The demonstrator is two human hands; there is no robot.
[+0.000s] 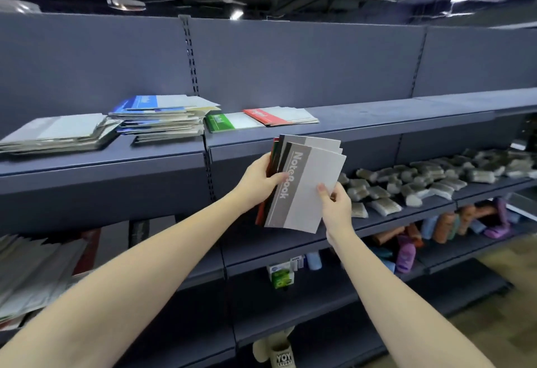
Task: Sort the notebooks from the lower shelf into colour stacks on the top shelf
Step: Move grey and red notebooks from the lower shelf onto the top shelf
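**Mid-sort: grey notebook being peeled off held bunch**

Forearms reach in from the bottom edge; left hand [258, 177] grips a fanned bunch of notebooks [279, 146] by the spine edge, thumb across the front; right hand [334, 202] pinches the front grey notebook [308, 190] at its lower right edge, thumb on the cover; bunch is held upright in the air, in front of the top shelf [363, 115] lip, touching no shelf.

Done so far, judging by the top shelf: grey stack [55, 133] far left; tall blue stack [162, 119] just beside it; green stack [229, 122] very thin; red stack [280, 116] also thin, touching the green one.

Left to do: front grey book likely goes to the grey stack, well to the left; red and dark spines show behind it in the bunch; more notebooks [32, 274] lie on the lower shelf at left, blurred, count unclear; task looks roughly mid-way, not near the end.
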